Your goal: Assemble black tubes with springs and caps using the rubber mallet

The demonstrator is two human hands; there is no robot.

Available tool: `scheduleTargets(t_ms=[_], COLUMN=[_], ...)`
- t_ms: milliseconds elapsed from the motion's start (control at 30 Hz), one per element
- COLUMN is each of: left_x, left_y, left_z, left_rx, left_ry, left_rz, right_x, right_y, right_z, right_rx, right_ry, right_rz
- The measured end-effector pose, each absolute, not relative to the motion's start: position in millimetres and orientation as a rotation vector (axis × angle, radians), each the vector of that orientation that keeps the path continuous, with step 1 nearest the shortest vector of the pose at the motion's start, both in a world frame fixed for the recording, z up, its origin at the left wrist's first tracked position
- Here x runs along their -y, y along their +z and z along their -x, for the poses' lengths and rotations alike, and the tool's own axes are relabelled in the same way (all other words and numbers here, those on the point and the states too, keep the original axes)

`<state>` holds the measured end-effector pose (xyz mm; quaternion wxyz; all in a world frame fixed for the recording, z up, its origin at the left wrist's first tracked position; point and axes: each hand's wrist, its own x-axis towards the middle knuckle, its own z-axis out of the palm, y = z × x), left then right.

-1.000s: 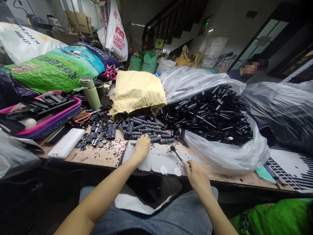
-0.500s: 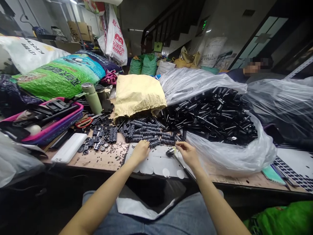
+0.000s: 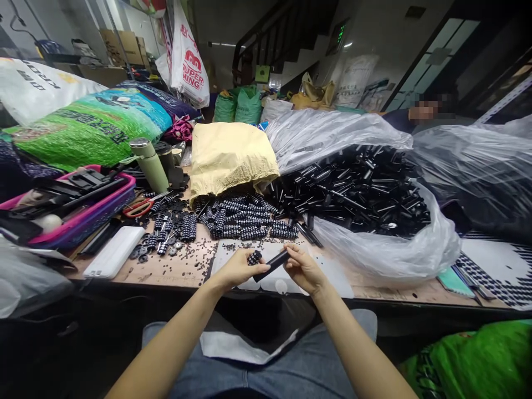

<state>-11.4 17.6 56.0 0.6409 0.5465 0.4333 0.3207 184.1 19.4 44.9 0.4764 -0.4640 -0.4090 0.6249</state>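
Tubes [image 3: 349,188] lie right of rollers [image 3: 254,233] (mostly in a bag [image 3: 390,257]).

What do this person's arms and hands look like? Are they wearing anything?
The left grip and right grip are human hands without gloves. The left forearm and right forearm show no sleeves, cables or markings. Any ring is too small to tell.

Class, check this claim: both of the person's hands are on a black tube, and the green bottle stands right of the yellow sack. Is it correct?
Not quite: the head view shows the green bottle standing left of the yellow sack, not right. The rest holds: the left hand and right hand are both on the black tube.
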Motion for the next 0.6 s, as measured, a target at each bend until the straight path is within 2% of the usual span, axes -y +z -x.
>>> scheduleTargets(t_ms=[67,200,267,467,600], left_x=[-16,-13,-11,-8,-9], left_y=[51,42,41,42,38], left_z=[5,-3,-3,5,5], left_rx=[-0.998,-1.030,-1.023,-0.999,-0.923], left_ry=[0.750,0.862,0.829,0.688,0.757], left_rz=[-1.070,-0.943,-0.977,-1.009,-0.937], right_x=[-19,-3,2,-4,-4], right_y=[51,59,60,58,55], right_z=[-174,-155,-151,-164,-168], right_rx=[1.182,1.975,2.218,2.455,2.401], right_ry=[1.357,0.620,0.458,0.595,0.606], right_rz=[1.216,1.397,1.377,1.223,1.201])
